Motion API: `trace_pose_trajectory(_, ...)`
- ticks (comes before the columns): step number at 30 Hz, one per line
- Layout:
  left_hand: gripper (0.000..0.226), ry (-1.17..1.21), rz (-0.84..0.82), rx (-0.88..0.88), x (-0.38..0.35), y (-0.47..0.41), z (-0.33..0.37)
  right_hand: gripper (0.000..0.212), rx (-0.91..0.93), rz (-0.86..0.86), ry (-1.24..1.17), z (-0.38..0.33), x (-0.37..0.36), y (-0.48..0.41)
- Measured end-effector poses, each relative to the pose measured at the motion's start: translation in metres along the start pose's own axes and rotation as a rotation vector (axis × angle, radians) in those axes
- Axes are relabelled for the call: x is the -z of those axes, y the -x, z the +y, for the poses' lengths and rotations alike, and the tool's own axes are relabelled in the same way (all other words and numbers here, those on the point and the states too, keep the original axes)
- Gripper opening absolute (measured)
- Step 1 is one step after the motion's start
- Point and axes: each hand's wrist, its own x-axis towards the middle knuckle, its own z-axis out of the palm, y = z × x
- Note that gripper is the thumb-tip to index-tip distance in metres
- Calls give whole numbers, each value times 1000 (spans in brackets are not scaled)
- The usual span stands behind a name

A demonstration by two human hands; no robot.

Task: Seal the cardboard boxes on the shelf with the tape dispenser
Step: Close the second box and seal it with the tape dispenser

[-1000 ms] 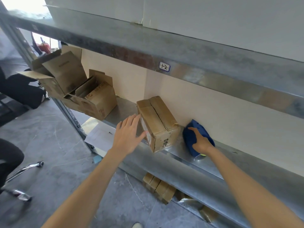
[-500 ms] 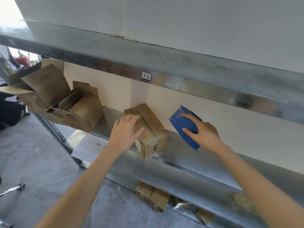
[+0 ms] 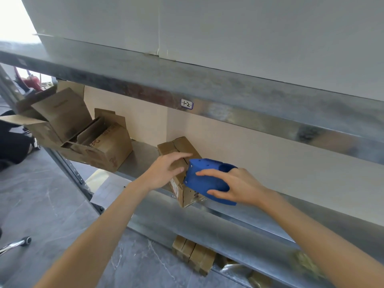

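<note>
Grips dispenser (image 3: pixel 207 180) in right hand (image 3: pixel 241 189), fingers curled round its body, against closed box (image 3: pixel 176 146) front top edge. Rests left hand (image 3: pixel 164 173) on box top, fingers relaxed, just beside dispenser. Has box on shelf (image 3: pixel 141 159), open boxes (image 3: pixel 104 146) farther left.

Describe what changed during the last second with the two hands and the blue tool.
The right hand lifted the tape dispenser off the shelf and carried it left, to the small box. The left hand moved from beside that box onto its top. The open boxes at the left stayed put.
</note>
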Motion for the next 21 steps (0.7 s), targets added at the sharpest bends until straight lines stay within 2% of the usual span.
trace_pose_trajectory(5, 45, 175, -104, -15, -2, 4, -4, 53, 62, 8, -10, -8, -1, -3)
trace_pose_trajectory(8, 37, 191, -67, 9, -2, 6, -7, 53, 83, 14, -16, -12, 1, -3)
trace_pose_trajectory(14, 36, 229, 38, 53, -6, 10, -8, 52, 79, -2, -103, -15, 1, -2)
trace_pose_trajectory(21, 32, 174, 148, 78, -6, 13, -8, 50, 27, -90, -308, -17, 10, 1)
